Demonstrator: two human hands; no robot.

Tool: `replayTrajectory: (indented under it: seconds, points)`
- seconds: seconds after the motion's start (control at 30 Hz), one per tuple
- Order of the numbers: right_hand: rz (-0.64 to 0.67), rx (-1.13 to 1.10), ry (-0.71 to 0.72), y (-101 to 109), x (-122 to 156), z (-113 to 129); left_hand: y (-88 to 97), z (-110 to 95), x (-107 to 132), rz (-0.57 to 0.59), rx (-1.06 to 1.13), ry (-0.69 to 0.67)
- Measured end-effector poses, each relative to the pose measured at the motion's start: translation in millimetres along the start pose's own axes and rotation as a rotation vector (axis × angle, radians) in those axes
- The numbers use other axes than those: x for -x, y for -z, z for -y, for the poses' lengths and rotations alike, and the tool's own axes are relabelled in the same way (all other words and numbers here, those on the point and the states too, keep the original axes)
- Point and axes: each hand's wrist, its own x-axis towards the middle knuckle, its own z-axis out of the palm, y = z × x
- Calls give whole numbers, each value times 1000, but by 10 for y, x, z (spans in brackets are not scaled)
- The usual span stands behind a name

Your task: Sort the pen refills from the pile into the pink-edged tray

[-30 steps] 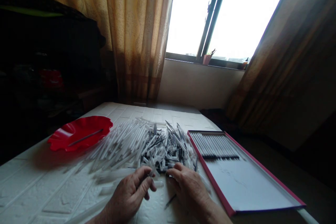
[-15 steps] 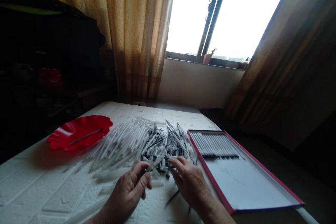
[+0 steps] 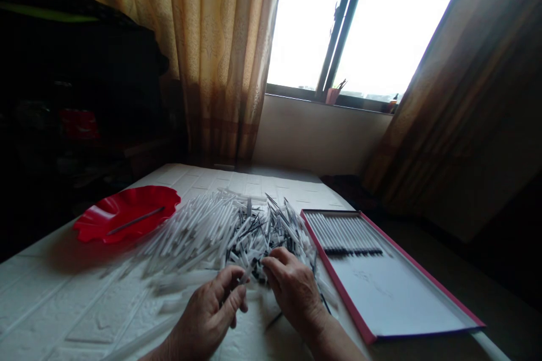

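A big heap of white pen barrels and dark refills (image 3: 228, 231) lies on the white table (image 3: 63, 304). My left hand (image 3: 212, 310) is curled at the heap's near edge, thumb and fingers pinched on a thin white barrel. My right hand (image 3: 292, 287) rests on the pile just to the right, fingers bent down into the dark pieces; what they grip is hidden. A dark refill (image 3: 275, 320) lies on the table between my wrists.
A red scalloped plate (image 3: 127, 214) with one dark stick in it sits at the left. A flat red-rimmed tray (image 3: 381, 287) at the right holds a neat row of finished pens along its far end. Curtains and a window stand behind the table.
My right hand has slid a little left and further onto the pile. My left hand stays in place, still pinching the white barrel.
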Motion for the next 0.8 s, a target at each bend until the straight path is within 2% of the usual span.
replayTrajectory:
  seconds: [0.37, 0.5, 0.63, 0.8]
  points:
    - [-42, -25, 57, -57, -9, -42, 10, 53, 5, 14, -82, -48]
    - [-69, -38, 73, -36, 2, -52, 35, 6, 14, -73, -186, -197]
    - [-148, -79, 97, -9, 34, -66, 73, -7, 14, -178, -129, -292]
    - [-348, -169, 156, -15, 62, -124, 109, 22, 0, -283, 16, -147]
